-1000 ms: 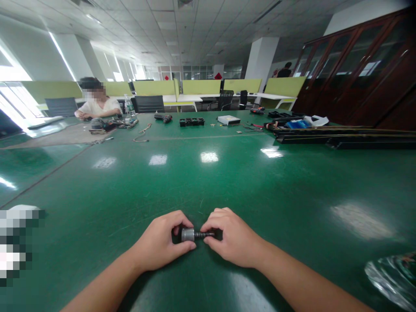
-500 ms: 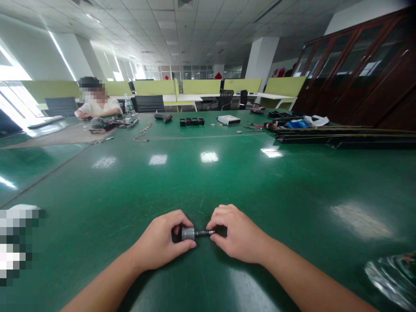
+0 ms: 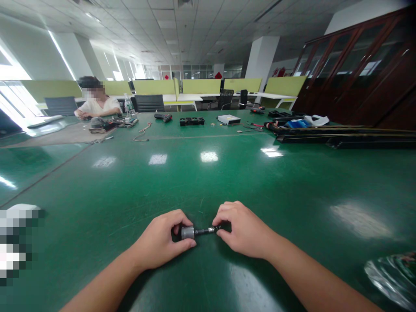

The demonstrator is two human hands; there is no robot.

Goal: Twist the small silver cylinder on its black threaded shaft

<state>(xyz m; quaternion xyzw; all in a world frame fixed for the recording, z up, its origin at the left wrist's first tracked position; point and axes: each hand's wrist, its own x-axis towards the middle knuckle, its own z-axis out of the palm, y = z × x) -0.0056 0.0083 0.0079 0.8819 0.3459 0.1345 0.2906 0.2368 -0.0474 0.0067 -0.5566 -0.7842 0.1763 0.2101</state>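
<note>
The green worktop spreads out before you, with the metal part near its close edge, between your hands. Your left hand is partly closed, thumb and fingers curved around the grey cylinder. Your right hand is nearly closed, pinching the dark ribbed piece at the far end of the thin shaft. On the bottle across from you, the label is too small to read. Compared with the earlier frames, your right hand has moved away from the cylinder, baring more shaft, and the ribbed piece has come along; your left hand has hardly shifted.
</note>
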